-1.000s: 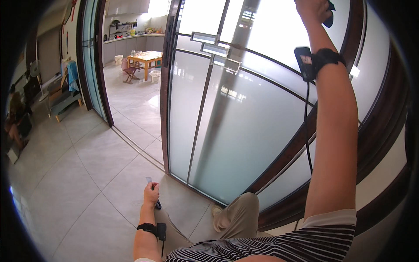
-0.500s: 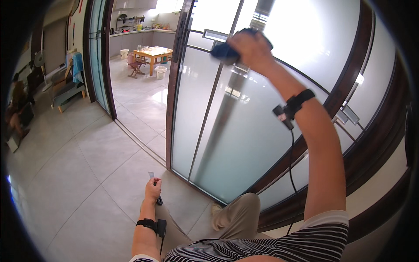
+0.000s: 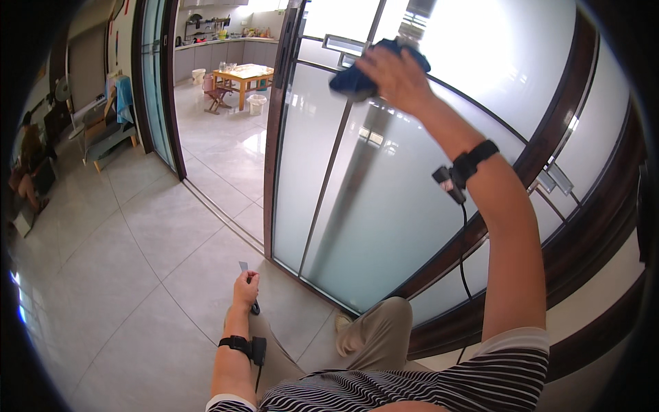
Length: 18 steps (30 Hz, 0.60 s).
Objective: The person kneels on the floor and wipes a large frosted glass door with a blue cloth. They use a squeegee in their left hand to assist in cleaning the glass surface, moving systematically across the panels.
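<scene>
- Grip of the right hand [image 3: 401, 81]: fingers lie long and slightly spread over a dark blue cloth [image 3: 353, 84]; whether they also curl around and pinch it, I cannot tell.
- Cloth: a bunched piece at the upper part of the frosted door panel [image 3: 384, 199], apparently against its glass and partly covering the metal inlay [image 3: 342, 44].
- Grip of the left hand [image 3: 246, 288]: fingers closed together on a scraper [image 3: 243, 266], its pale blade pointing up and its dark handle end showing below the hand.
- Scraper: just outside the lower left corner of the door panel, over the floor [image 3: 158, 295] and apart from the glass.
- Progress, as a judgement: work with the cloth on the door panel looks under way rather than finished. It covers one upper patch; the lower glass has neither cloth nor scraper on it. Which stretches are done and which are left cannot be told, since no clear boundary shows on the frosting.
</scene>
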Tool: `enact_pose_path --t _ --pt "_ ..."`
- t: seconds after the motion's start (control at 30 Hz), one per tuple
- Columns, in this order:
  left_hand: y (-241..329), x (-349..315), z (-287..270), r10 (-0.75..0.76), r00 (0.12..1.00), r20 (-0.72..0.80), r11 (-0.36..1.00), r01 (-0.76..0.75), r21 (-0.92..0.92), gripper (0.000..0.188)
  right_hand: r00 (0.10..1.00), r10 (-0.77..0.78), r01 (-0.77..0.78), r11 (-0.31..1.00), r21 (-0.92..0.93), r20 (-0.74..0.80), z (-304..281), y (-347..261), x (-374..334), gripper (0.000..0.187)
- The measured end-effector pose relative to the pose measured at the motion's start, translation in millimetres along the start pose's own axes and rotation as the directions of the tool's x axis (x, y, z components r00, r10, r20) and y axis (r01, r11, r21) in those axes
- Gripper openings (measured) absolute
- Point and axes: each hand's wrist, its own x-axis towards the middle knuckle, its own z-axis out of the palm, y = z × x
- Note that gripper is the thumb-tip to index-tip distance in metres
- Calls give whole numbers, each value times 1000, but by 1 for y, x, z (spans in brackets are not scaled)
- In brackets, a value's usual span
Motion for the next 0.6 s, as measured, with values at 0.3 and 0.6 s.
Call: enact_pose_path --t 0.3,0.6 --pt "-3 -6 -25 -5 998 -61 1000 3 -19 13 830 493 -532 840 -105 -261 -78 101 -57 66" --pt "2 -3 -7 14 1000 1 1000 -14 2 15 847 511 -525 847 -80 -145 -115 100 -129 73"
